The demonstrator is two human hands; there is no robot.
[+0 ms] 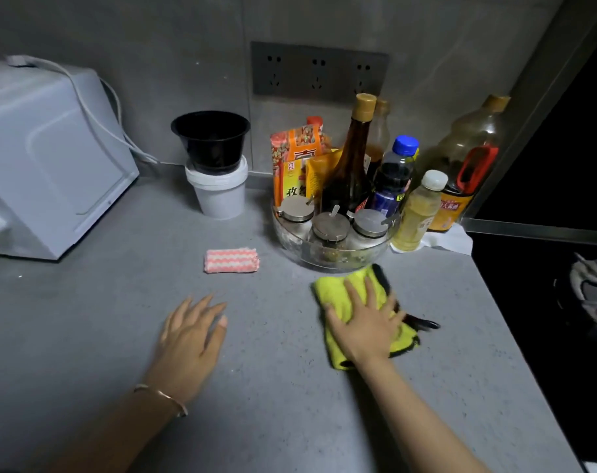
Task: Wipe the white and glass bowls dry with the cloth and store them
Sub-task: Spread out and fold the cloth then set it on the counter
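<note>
Nearest, the left hand (pixel 189 336), a thin bracelet (pixel 162 396) on its wrist, lies released over the grey counter (pixel 273 421) at about seven o'clock, fingers straight and slightly spread; I cannot tell whether it touches the surface. At five o'clock the right hand (pixel 367 324) presses flat, fingers extended, on the yellow cloth (pixel 334 291), a crumpled microfibre piece with dark edging that is blurred at its right side. Just beyond the cloth, at its twelve o'clock and nearly touching it, stands a clear round tray (pixel 338 264) holding three steel-lidded jars (pixel 331 227) in front, and behind them a dark brown bottle (pixel 349 165), a blue-capped bottle (pixel 394 175) and orange seasoning packets (pixel 298 155). Beside the tray at three o'clock stand a pale yellow bottle (pixel 416 216) and a large oil bottle (pixel 467 155). A folded pink-and-white cloth (pixel 231 260) lies at ten o'clock from the yellow one, apart from both hands. Farther back a black bowl (pixel 211 141) sits in the mouth of a white tub (pixel 218 196). A white appliance (pixel 48 158) fills nine o'clock; a dark hob (pixel 590 295) lies at three o'clock.
</note>
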